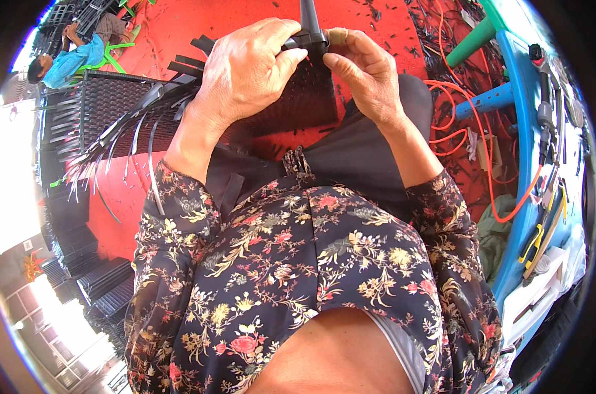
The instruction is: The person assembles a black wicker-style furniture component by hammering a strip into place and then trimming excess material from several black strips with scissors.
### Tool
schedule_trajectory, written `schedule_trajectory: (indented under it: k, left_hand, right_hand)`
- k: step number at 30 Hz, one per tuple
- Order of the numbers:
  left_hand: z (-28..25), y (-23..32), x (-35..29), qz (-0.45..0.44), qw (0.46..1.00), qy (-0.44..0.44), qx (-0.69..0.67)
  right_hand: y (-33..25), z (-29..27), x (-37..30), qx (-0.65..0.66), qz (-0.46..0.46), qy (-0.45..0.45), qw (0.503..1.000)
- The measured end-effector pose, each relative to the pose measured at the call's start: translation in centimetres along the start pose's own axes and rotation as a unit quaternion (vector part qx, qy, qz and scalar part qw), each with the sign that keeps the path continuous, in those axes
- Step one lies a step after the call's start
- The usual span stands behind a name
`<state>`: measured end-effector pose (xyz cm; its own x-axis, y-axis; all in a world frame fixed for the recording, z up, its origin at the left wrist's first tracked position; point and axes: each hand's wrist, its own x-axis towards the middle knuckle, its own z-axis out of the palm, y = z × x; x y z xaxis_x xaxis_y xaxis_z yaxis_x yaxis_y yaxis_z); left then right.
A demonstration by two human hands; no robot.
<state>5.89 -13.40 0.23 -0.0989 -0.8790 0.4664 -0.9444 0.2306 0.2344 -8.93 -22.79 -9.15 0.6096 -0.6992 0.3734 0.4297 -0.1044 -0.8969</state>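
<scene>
My left hand (245,72) is closed, its thumb and index finger pinching at a black joint where flat black strips meet. From that joint a broad black strip (309,16) sticks up to the top edge. My right hand (363,69) pinches the joint from the other side, with a tan band round one finger. Below both hands lies a dark woven panel (291,111), partly hidden by my left hand and wrist. Loose black strip ends (191,62) fan out left of my left hand. Exactly how the strips cross between my fingertips is hidden.
At left stands a black woven piece (114,108) with long loose strips. A person in blue (81,56) sits farther off by a green chair (117,59). On the right, a blue table (522,131) carries tools; an orange hose (488,167) loops beside it. Scraps dot the red floor (199,16).
</scene>
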Motion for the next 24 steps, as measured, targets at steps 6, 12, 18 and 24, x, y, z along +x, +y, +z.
schedule_trajectory:
  k: [6,12,18,24]
  left_hand:
    - [-0.3,-0.2,0.1,-0.016,0.999,-0.026,0.021]
    - [0.3,-0.9,0.1,-0.012,1.000,0.003,0.008]
    - [0.4,-0.9,0.4,-0.006,1.000,0.017,0.011]
    - [0.2,-0.5,0.3,-0.008,1.000,0.005,0.029]
  right_hand:
    - [0.4,0.6,0.3,0.077,-0.005,0.003,0.997]
    - [1.7,0.6,0.3,-0.058,-0.078,0.051,0.994]
    - [0.4,1.1,1.4,-0.159,-0.149,0.069,0.973]
    - [0.4,0.9,1.7,-0.188,-0.100,0.055,0.976]
